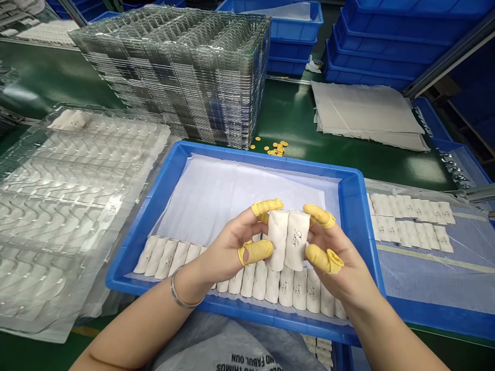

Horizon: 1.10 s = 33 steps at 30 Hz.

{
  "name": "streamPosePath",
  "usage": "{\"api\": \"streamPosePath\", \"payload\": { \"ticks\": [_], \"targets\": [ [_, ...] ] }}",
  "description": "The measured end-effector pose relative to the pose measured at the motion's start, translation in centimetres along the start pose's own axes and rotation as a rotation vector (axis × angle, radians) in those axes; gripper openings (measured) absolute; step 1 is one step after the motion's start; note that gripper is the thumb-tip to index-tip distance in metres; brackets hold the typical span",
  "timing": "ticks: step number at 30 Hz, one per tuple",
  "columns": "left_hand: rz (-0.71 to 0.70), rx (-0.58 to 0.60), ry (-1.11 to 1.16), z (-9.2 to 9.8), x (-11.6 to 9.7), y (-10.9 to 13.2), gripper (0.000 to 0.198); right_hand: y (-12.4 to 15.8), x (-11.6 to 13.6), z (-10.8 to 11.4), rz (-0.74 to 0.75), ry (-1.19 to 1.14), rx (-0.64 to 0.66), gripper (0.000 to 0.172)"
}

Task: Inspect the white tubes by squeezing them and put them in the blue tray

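Observation:
Two small white cloth-like rolls stand side by side between my hands, above the blue tray. My left hand pinches the left roll with yellow-covered thumb and fingertips. The right roll, with dark script on its front, is gripped at its side by my right hand, which wears the same yellow finger covers. Both rolls are upright and touching. Below them, a row of similar white rolls lies along the tray's near side, partly hidden by my left wrist. A white sheet lines the tray.
Clear plastic moulded trays rise in a tall stack behind. More moulded trays lie at left. Yellow discs are scattered on the green table. Pale sheets and another lot of rolls are at right; blue bins stand behind.

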<state>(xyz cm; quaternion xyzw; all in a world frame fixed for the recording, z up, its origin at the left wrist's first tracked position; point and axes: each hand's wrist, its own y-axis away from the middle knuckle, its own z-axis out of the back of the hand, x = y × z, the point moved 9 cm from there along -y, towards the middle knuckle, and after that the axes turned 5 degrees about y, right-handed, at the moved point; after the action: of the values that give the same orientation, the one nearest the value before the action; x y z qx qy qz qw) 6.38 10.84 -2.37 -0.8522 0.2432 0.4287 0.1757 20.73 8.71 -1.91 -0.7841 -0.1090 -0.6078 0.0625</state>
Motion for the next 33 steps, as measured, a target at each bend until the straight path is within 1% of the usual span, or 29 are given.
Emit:
{"api": "streamPosePath", "payload": {
  "ticks": [2, 4, 9, 13, 17, 25, 27, 29, 31, 33],
  "targets": [
    [-0.023, -0.016, -0.030, 0.17, -0.04, -0.04, 0.060, -0.03, -0.03, -0.08, 0.022, 0.012, 0.001, 0.050],
    [-0.004, -0.005, -0.015, 0.11, 0.24, -0.03, 0.063, -0.02, -0.19, -0.27, 0.020, 0.005, 0.018, 0.052],
    [0.052, -0.011, 0.046, 0.11, 0.70, 0.12, 0.061, 0.09, -0.23, -0.28, -0.004, -0.001, 0.019, 0.049],
    [0.027, 0.005, 0.066, -0.03, 0.42, 0.19, 0.062, 0.06, 0.21, 0.04, 0.002, 0.020, -0.023, 0.047],
    [0.019, -0.005, 0.048, 0.11, 0.29, 0.14, 0.063, 0.04, 0.38, 0.20, -0.007, 0.032, -0.042, 0.044],
    [0.090, -0.004, 0.137, 0.17, 0.78, -0.03, 0.055, 0.18, -0.01, -0.14, -0.062, -0.058, 0.018, 0.044],
    [0.082, 0.000, 0.116, 0.18, 0.75, -0.03, 0.055, 0.17, 0.12, -0.15, -0.045, -0.041, 0.022, 0.042],
    [0.045, -0.012, 0.055, 0.34, 0.51, -0.06, 0.056, 0.13, 0.29, -0.01, -0.009, 0.009, 0.004, 0.042],
    [0.004, -0.028, -0.003, 0.48, 0.28, -0.09, 0.058, 0.10, 0.27, 0.18, 0.018, 0.062, -0.028, 0.045],
    [0.000, -0.024, -0.016, 0.41, 0.38, -0.08, 0.060, 0.07, -0.03, 0.17, 0.017, 0.072, -0.041, 0.050]
  ]
}}
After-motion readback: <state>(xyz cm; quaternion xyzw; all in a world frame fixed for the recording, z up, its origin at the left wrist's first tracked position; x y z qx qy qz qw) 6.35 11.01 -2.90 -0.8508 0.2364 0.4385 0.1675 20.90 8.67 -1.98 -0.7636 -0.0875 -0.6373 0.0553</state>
